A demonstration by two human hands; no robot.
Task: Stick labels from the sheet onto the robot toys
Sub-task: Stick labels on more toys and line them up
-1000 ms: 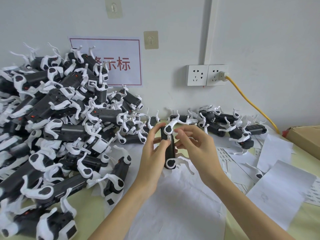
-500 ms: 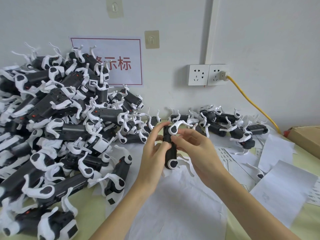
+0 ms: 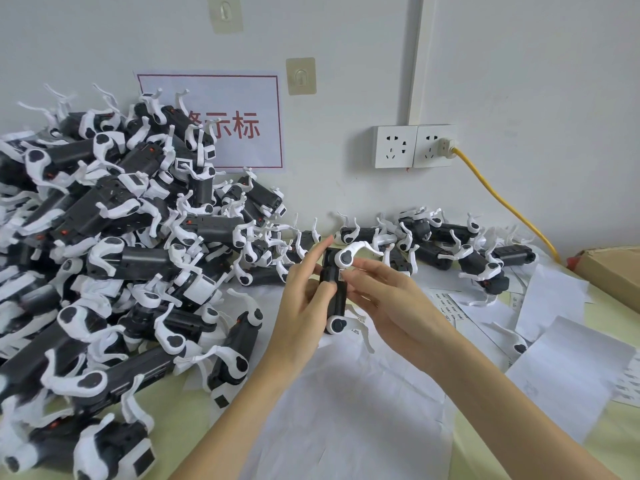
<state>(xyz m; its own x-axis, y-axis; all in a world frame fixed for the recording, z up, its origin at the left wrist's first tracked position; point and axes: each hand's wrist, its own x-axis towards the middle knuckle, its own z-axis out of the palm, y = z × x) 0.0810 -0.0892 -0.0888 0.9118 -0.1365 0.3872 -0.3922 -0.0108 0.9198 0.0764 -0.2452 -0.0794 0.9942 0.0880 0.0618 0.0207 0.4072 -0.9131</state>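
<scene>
Robot toy (image 3: 335, 289) held upright above the worktop (image 3: 606, 441), over white paper sheets (image 3: 346, 410). My left hand (image 3: 304, 303) grips its black body from the left, thumb curled on the front, index finger raised straight. My right hand (image 3: 388, 303) pinches at the body's right edge, fingertips on a small white label (image 3: 341, 274) just below the upper white leg. Big pile of robot toys (image 3: 104, 254) to the left; smaller row (image 3: 450, 244) along the wall. Label sheets (image 3: 450, 306) lie right of my hands.
</scene>
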